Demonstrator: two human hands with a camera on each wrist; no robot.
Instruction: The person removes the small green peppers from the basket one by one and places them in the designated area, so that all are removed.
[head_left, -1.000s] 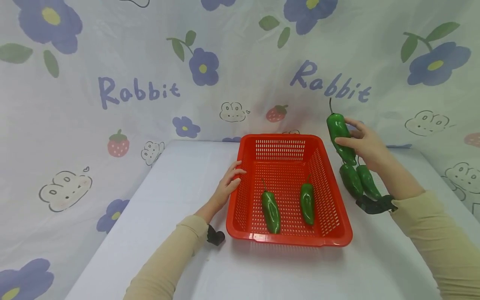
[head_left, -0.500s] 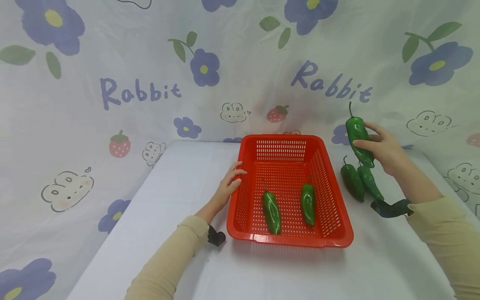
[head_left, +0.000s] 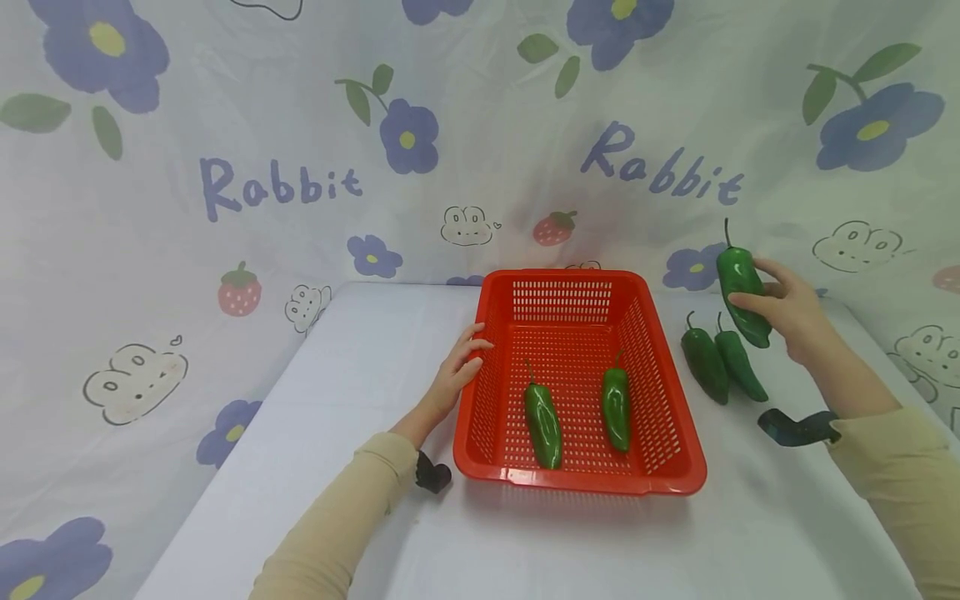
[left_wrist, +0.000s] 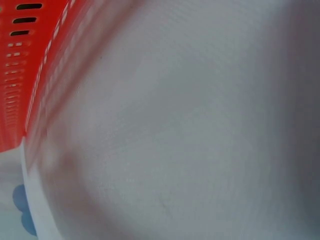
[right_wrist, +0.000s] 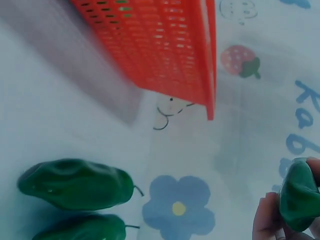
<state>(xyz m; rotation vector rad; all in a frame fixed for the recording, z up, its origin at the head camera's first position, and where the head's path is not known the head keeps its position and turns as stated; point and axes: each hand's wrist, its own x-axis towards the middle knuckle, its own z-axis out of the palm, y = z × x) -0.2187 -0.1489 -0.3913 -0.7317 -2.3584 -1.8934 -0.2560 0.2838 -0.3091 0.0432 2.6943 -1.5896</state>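
Note:
My right hand (head_left: 792, 312) grips a green pepper (head_left: 738, 283) by its body, stem pointing up, above the table to the right of the red basket. In the right wrist view the held pepper (right_wrist: 299, 197) shows at the lower right between thumb and fingers. Two more peppers lie side by side on the table just below that hand, a left one (head_left: 705, 364) and a right one (head_left: 740, 367). My left hand (head_left: 452, 372) rests on the left rim of the red plastic basket (head_left: 577, 481), fingertips over the edge. Inside the basket lie two peppers, one left (head_left: 543, 425) and one right (head_left: 616, 408).
A white-covered table (head_left: 337, 367) carries everything. Behind it hangs a patterned cloth (head_left: 420, 50) with flowers, rabbits and lettering. Each wrist wears a black strap mount, such as the right one (head_left: 797, 428). The basket's perforated side (left_wrist: 15, 75) shows in the left wrist view.
My right hand has moved right with the pepper, away from the basket, and sunk a little in the last half second. The left hand, the basket and the lying peppers have stayed put.

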